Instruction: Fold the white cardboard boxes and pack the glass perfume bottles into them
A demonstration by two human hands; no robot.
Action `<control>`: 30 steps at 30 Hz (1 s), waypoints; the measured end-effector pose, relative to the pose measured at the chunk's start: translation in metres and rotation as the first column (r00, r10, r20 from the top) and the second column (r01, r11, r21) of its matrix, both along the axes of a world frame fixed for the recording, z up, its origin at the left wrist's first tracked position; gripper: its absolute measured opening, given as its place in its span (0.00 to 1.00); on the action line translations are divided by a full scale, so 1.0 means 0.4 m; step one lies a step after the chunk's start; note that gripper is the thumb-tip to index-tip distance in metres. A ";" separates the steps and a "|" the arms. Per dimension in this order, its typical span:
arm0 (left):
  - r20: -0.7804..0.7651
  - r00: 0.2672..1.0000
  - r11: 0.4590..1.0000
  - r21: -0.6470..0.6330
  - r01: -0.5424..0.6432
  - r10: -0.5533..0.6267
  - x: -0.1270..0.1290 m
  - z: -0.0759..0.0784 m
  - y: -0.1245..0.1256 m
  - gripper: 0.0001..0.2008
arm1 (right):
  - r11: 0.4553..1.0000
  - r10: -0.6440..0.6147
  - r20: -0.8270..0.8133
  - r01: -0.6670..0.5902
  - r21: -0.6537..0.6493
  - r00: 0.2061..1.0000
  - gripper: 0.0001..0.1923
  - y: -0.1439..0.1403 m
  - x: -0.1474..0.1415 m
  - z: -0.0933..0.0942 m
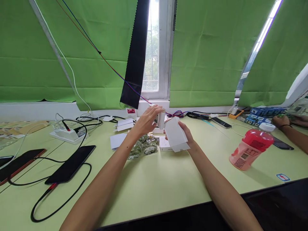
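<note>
My left hand point(147, 120) is closed around a small whitish piece point(160, 118), boxy in shape, with something darker inside it that I cannot make out. Just to its right, my right hand point(185, 133) grips a white carton point(176, 134), tilted, with a loose flap at its lower end. Below my left hand stand several clear glass bottles point(150, 147) with greenish tints, partly hidden by my forearm. Behind the held carton lies a white box point(165, 145) with small print. Folded white cartons point(124, 124) and an open white one point(117, 141) lie to the left.
A pink drink bottle point(252, 146) stands at right. Phones point(71, 165), cables and a white power strip point(68, 134) occupy the left side. Another phone point(220, 122) lies at the back right. Another person's hand point(280, 122) works beside blue boxes point(257, 119).
</note>
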State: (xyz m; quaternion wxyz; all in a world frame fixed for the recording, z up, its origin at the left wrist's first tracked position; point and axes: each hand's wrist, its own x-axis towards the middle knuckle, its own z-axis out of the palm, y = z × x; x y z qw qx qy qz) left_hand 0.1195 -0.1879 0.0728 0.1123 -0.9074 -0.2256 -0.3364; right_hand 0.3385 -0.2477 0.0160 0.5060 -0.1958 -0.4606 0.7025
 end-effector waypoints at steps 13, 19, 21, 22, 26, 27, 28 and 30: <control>-0.055 0.998 0.998 0.058 0.003 0.000 0.015 0.001 -0.013 0.45 | 0.996 -0.008 0.082 0.015 -0.091 0.997 0.29 0.000 -0.005 -0.010; -0.081 0.997 0.998 0.067 -0.004 0.010 0.021 0.003 -0.018 0.43 | 0.996 -0.038 0.059 0.043 -0.073 0.998 0.29 0.001 -0.004 -0.011; -0.086 0.996 0.998 0.065 -0.007 0.013 0.023 0.003 -0.020 0.42 | 0.997 -0.045 0.058 0.049 -0.063 0.997 0.30 0.002 -0.003 -0.013; -0.088 0.996 0.998 0.062 -0.009 0.015 0.024 0.003 -0.020 0.42 | 0.997 -0.049 0.061 0.053 -0.061 0.997 0.30 0.003 -0.003 -0.014; -0.097 0.995 0.999 0.043 -0.019 0.023 0.024 0.003 -0.021 0.43 | 0.996 -0.068 0.062 0.071 -0.050 0.996 0.30 0.004 -0.004 -0.018; -0.098 0.995 0.999 0.044 -0.021 0.025 0.024 0.003 -0.021 0.43 | 0.996 -0.071 0.060 0.074 -0.046 0.996 0.30 0.004 -0.005 -0.018; -0.100 0.995 0.999 0.049 -0.024 0.028 0.024 0.003 -0.021 0.43 | 0.996 -0.074 0.061 0.077 -0.045 0.995 0.30 0.002 -0.006 -0.017; -0.111 0.993 0.998 0.063 -0.031 0.038 0.024 0.004 -0.022 0.43 | 0.995 -0.083 0.064 0.086 -0.045 0.994 0.31 -0.001 -0.008 -0.013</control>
